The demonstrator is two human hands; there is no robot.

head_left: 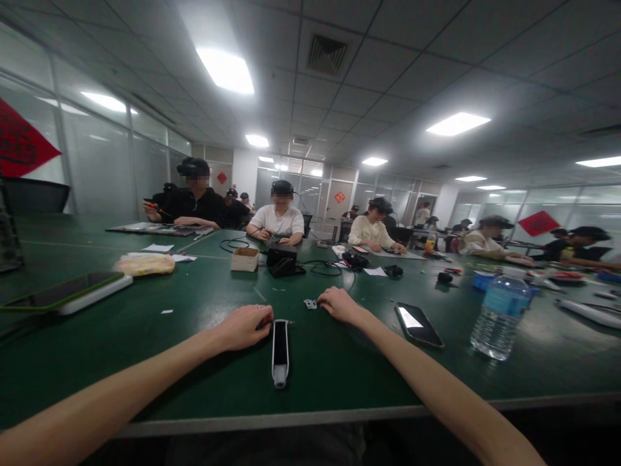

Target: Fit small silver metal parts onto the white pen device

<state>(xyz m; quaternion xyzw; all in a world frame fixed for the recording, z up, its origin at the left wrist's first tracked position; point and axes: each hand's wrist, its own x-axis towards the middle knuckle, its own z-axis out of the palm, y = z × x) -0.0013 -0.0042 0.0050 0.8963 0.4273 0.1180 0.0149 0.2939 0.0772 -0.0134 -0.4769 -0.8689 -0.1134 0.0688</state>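
Observation:
My left hand [242, 327] rests on the green table [204, 362] with its fingers curled, right beside the top of a slim black-and-white handheld device [280, 353]. Nothing shows in those fingers, though they hide part of the palm. My right hand [340, 305] lies farther forward, its fingertips at the edge of a small perforated metal plate [310, 303]. A black smartphone [418, 325] lies face up to the right of that hand.
A plastic water bottle [501, 314] stands at the right, and a phone on a white case [65, 294] lies at the left. Farther on are a cardboard box [245, 259], a black unit with cables [283, 259], a wrapped package [144, 264], and several seated people working.

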